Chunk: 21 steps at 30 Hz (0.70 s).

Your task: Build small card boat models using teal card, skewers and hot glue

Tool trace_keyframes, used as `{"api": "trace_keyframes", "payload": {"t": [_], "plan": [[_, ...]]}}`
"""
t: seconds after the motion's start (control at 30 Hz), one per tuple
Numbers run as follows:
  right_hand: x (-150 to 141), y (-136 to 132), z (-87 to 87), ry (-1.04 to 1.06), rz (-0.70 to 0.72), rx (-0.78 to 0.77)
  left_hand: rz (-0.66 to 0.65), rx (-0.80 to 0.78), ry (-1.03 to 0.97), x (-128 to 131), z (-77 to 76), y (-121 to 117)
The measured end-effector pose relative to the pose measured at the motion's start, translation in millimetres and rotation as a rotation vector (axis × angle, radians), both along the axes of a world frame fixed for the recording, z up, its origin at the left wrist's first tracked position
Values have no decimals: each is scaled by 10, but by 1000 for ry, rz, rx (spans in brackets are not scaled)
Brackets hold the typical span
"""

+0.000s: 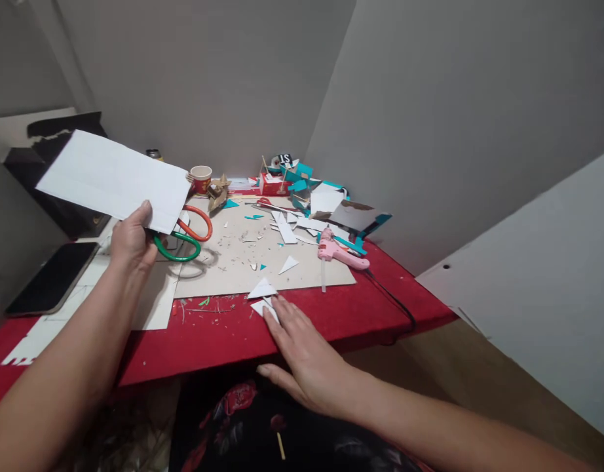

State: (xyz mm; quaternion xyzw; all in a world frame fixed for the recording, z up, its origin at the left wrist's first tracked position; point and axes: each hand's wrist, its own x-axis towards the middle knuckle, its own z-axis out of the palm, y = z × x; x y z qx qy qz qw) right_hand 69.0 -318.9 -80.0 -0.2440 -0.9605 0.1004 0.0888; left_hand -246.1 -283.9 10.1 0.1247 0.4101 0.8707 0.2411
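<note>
My left hand point(132, 239) is closed on the lower edge of a white sheet of card point(115, 180), raised over the left of the table. From beneath that card stick out the handles of a pair of scissors point(177, 252), one loop green and one orange; its blades are hidden, and it appears to be held along with the card. My right hand point(302, 351) lies with fingers stretched out at the table's front edge. Its fingertips touch small white triangular paper pieces point(263, 288). Another white triangle point(289, 264) rests on the beige board point(223, 278).
A pink glue gun point(339, 249) lies at right, its cable hanging over the red table edge point(405, 288). A paper cup point(200, 178), card scraps point(285, 228) and a red box point(275, 185) stand behind. A black phone point(54, 278) lies at left, near grey walls.
</note>
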Motion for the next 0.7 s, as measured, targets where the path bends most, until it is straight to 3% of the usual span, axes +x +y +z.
{"api": "trace_keyframes", "payload": {"t": [0.13,0.23,0.33,0.43,0.5,0.57,0.63,0.7], "plan": [[-411,-260,92,-8,207,-73,-5,-5,0,-87,-20,-13],[-736,-471,178,124,494,-59,-15,-11,8,-113,-33,-2],[-819,-426,217,250,682,-33,-35,-10,12,-120,-43,9],[-696,-64,194,312,527,-15,-67,-23,-13,-98,-53,9],[-641,211,181,202,250,-54,-97,-49,-28,-65,-55,6],[-679,348,181,37,134,-118,-121,-72,-35,-29,-56,5],[-797,265,195,-55,186,-157,-132,-83,-34,-4,-63,5],[-938,-6,224,-37,351,-167,-136,-86,-32,-2,-76,7]]}}
